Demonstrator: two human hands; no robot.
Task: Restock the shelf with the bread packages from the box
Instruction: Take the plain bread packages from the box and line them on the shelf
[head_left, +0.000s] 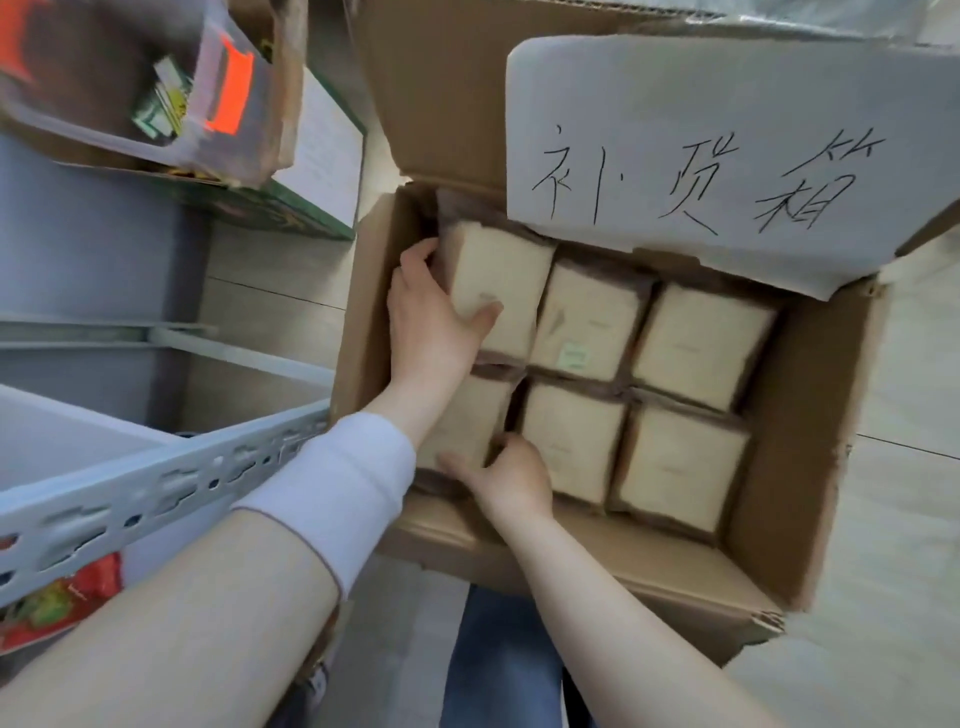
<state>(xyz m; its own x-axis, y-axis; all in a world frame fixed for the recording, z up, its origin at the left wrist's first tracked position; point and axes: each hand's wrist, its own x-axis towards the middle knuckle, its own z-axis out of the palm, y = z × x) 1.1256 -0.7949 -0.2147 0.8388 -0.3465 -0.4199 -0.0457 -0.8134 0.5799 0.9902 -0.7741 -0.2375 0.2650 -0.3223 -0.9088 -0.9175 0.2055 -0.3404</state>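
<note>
6 square, pale bread packages (701, 345) in crinkled film, packed 2 rows of 3 inside open brown corrugated cardboard box (810, 441). Left grip (436, 317) clamped round far-left package (498, 280); right grip (501, 478) pinching near-left package (467, 415). Grey perforated metal shelf (156, 483) just beside.

Open cardboard box (789, 467) holds six bread packages (701, 343), two rows of three. The left hand (431, 317) grips the far-left package (506, 280), thumb on its top face. The right hand (511, 480) grips the near-left package (467, 415) (outline blurred). A grey metal shelf (156, 483) stands beside the box's left wall.
</note>
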